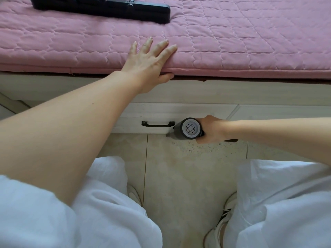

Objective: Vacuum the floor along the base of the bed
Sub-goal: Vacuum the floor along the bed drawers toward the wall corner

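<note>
My right hand (pixel 209 129) grips a small dark handheld vacuum (pixel 188 128) with a round white vented end cap facing me. Its nozzle points down to the beige tiled floor (pixel 179 176) right at the bed's base. Dark crumbs (pixel 202 146) lie scattered on the tile just below the vacuum. My left hand (pixel 148 63) rests flat with straight, spread fingers on the edge of the pink quilted bed cover (pixel 232 42), thumb tucked under the edge.
The white bed base has a drawer with a black handle (pixel 157 123) just left of the vacuum. A black wide floor-brush attachment (pixel 107 8) lies on the bed at the top left. My white-trousered legs and white shoes (pixel 222 222) frame the floor.
</note>
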The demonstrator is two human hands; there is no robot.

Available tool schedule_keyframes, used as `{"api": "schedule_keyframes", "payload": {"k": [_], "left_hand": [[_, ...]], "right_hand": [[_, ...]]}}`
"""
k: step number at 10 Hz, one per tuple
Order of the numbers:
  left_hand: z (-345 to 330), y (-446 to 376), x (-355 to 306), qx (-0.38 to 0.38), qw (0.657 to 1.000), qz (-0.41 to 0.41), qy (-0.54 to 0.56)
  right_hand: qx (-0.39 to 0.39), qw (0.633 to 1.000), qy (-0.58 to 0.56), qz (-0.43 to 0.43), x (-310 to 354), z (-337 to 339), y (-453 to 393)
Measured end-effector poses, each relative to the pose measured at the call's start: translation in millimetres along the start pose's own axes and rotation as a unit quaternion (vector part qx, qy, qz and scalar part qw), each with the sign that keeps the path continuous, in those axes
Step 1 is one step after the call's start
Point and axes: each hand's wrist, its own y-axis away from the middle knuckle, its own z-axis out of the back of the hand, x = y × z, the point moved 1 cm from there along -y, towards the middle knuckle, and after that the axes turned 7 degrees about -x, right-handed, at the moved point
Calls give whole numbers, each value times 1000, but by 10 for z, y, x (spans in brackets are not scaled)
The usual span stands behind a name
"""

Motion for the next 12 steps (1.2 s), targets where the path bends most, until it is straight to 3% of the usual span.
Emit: {"api": "schedule_keyframes", "payload": {"k": [7,12], "left_hand": [[-20,-9,-25,-12,1000,-3,-16],[-53,-71,-50,-35,999,-24,-14]], "right_hand": [[21,996,25,-83,-191,221,181],[16,998,12,-59,-134,245,-2]]}}
